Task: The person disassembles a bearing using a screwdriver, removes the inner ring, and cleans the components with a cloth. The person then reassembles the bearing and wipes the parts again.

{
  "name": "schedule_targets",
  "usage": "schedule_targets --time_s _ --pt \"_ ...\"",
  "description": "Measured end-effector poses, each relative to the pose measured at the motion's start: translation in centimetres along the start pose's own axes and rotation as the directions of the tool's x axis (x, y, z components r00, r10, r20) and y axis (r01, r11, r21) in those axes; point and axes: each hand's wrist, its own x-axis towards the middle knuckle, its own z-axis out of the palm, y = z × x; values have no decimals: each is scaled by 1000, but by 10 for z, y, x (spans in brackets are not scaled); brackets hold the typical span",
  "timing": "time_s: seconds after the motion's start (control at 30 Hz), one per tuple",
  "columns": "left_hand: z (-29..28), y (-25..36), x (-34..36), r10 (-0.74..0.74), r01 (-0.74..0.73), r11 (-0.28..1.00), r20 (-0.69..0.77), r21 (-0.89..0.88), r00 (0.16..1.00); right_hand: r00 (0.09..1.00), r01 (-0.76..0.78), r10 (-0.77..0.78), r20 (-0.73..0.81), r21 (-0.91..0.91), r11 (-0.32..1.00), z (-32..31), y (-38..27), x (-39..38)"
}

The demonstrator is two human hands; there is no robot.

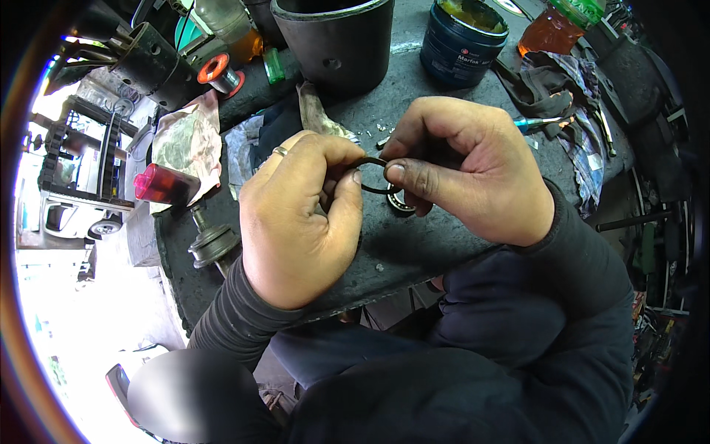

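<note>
Hands meet over the middle of a dark, greasy workbench. A thin black ring is pinched between them: the left hand is closed on its left side with thumb and forefinger, and the right hand is closed on its right side, thumb pressed to the rim. The ring is held just above the bench, over a small round bearing that is partly hidden beneath the right thumb.

Behind the hands, a large black cylinder is set upright, and a dark blue tub of yellowish grease is seen just right of it. An orange bottle lies further right, near crumpled rags. To the left, a red-capped item rests on crumpled paper, and a metal ball joint lies near the left wrist. A small orange spool is placed at the rear left.
</note>
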Motion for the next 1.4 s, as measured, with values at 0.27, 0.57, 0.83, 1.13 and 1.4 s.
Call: schedule_targets --time_s 0.27,0.57,0.83,1.13,1.4 --pt "-10 1 8 -83 88 996 265 -5 961 796 589 -561 229 -506 630 -22 32 1" --pt "-16 -15 13 -19 -3 994 196 110 980 578 723 -658 482 -676 140 -20 60 -10" --pt "-13 -14 9 -28 3 992 194 129 981 614 737 -594 519 -646 197 -16 63 -16" --pt "-13 -11 11 -9 -30 988 244 154 970 711 698 -473 520 -603 386 -19 62 -12" --pt "-9 -15 5 46 -113 968 283 225 958 848 525 -422 319 -606 597 -26 52 -7"
